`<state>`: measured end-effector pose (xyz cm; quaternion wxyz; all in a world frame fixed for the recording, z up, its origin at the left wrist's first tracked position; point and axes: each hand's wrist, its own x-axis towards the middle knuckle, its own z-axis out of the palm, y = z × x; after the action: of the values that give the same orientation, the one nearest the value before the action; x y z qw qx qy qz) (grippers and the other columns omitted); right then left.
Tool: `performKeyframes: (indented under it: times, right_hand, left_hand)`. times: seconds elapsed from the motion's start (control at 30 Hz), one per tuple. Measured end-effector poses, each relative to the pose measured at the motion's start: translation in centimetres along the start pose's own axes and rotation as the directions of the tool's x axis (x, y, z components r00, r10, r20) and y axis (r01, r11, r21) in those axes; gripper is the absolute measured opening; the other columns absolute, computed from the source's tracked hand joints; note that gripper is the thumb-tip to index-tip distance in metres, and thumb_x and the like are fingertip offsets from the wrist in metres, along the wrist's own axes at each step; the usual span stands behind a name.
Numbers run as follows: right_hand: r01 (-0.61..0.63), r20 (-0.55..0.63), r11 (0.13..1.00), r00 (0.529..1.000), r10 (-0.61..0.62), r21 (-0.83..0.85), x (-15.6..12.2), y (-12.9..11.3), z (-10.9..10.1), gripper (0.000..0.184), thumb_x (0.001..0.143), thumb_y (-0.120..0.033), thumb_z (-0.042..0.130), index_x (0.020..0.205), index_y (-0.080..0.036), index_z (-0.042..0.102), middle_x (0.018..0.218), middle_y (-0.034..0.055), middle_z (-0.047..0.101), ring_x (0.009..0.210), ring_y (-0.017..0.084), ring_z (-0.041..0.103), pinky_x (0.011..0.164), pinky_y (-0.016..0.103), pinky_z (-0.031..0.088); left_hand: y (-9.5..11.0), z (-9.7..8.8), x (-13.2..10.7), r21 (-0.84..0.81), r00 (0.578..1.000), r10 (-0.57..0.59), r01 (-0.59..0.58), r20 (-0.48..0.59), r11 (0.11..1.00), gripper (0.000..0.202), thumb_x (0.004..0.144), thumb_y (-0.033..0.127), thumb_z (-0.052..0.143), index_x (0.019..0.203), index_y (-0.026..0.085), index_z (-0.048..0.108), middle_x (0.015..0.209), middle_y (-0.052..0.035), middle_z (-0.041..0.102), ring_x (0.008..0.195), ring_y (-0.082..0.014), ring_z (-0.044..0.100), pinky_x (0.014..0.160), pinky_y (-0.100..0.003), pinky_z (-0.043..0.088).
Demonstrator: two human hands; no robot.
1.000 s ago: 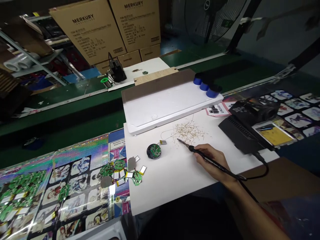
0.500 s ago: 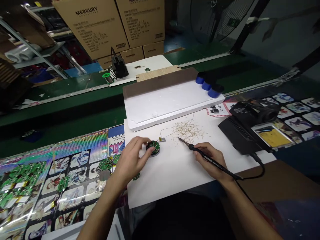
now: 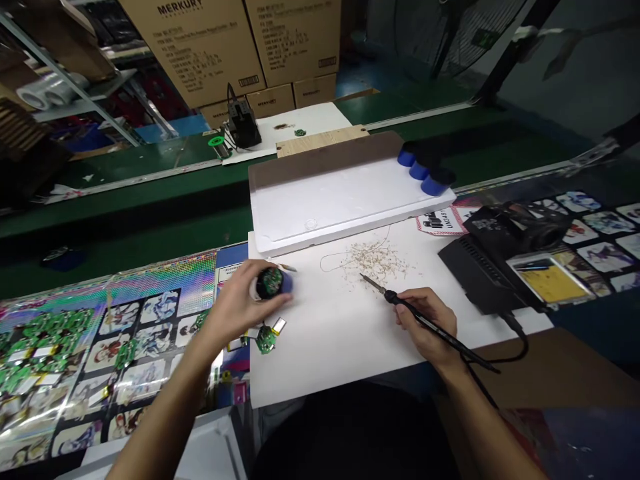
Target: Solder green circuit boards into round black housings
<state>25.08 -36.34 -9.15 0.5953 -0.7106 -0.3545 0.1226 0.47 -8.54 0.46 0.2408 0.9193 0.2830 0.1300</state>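
Observation:
My left hand has its thumb and fingers around a small round blue housing, slightly tilted, at the left side of the white paper. A green circuit board shows inside its dark opening, and a small wired part sticks out past the far rim, blurred. Below that hand another green circuit board lies on the paper's edge with a silver battery. A soldering iron is held like a pen in my right hand. Its tip points left, at the edge of scattered crumbs and a thin wire loop.
A white tray stands beyond the paper, with several blue round housings at its right end. Right of the paper are a black soldering station and a yellow sponge tray. Many circuit boards lie at far left.
My left hand has lifted the round housing with its board and moved it left, tilting it. The right hand with the soldering iron stays nearly in place. The view has shifted slightly.

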Motion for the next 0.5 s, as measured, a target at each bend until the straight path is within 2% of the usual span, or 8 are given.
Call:
performKeyframes:
  times: [0.1,0.2,0.3,0.37,0.5]
  right_hand:
    - [-0.014,-0.007,1.000,1.000,0.015,0.010,0.0,0.2,-0.1,0.023,0.097,-0.041,0.074,0.104,-0.021,0.068,0.078,0.0017,0.073,0.061,0.015,0.069,0.054,0.025,0.056]
    - [-0.043,0.035,0.999,0.998,0.043,-0.007,0.1,0.1,0.0,0.023,0.096,-0.040,0.075,0.105,-0.021,0.068,0.078,0.0013,0.073,0.061,0.016,0.070,0.056,0.025,0.058]
    - [-0.043,0.031,0.999,0.999,0.043,-0.005,0.2,-0.1,0.0,0.022,0.095,-0.041,0.074,0.103,-0.021,0.068,0.076,0.0013,0.072,0.060,0.015,0.069,0.054,0.024,0.056]
    - [-0.044,0.030,0.999,0.999,0.044,0.005,0.4,-0.3,0.0,0.022,0.096,-0.041,0.074,0.103,-0.020,0.068,0.075,0.0015,0.072,0.060,0.015,0.069,0.053,0.024,0.055]
    - [-0.057,0.024,0.998,0.998,0.056,0.036,0.5,-0.4,0.1,0.022,0.095,-0.041,0.074,0.102,-0.020,0.068,0.075,0.0013,0.071,0.058,0.015,0.067,0.052,0.024,0.053]
  left_hand:
    - [-3.6,-3.2,1.0,0.079,0.988,-0.099,0.109,-0.121,0.991,0.067,0.085,0.075,0.079,0.125,0.022,0.070,0.122,-0.0109,0.068,0.108,-0.0332,0.069,0.085,-0.046,0.061]
    - [-8.3,-5.2,3.1,0.139,0.959,-0.142,0.180,-0.243,0.974,0.072,0.083,0.078,0.080,0.125,0.021,0.071,0.121,-0.0089,0.064,0.105,-0.0299,0.065,0.085,-0.042,0.059]
    - [-12.5,-5.8,5.7,0.188,0.935,-0.146,0.215,-0.325,0.958,0.076,0.082,0.081,0.078,0.125,0.020,0.069,0.114,-0.0049,0.059,0.101,-0.0241,0.060,0.093,-0.042,0.057]
    - [-14.4,-5.7,7.2,0.206,0.929,-0.163,0.241,-0.333,0.949,0.080,0.082,0.084,0.075,0.125,0.017,0.068,0.111,-0.0040,0.057,0.102,-0.0222,0.057,0.097,-0.041,0.057]
    - [-16.2,-5.2,9.3,0.251,0.928,-0.215,0.296,-0.304,0.922,0.086,0.088,0.089,0.063,0.129,0.012,0.065,0.110,-0.0053,0.056,0.103,-0.0218,0.056,0.098,-0.041,0.056]
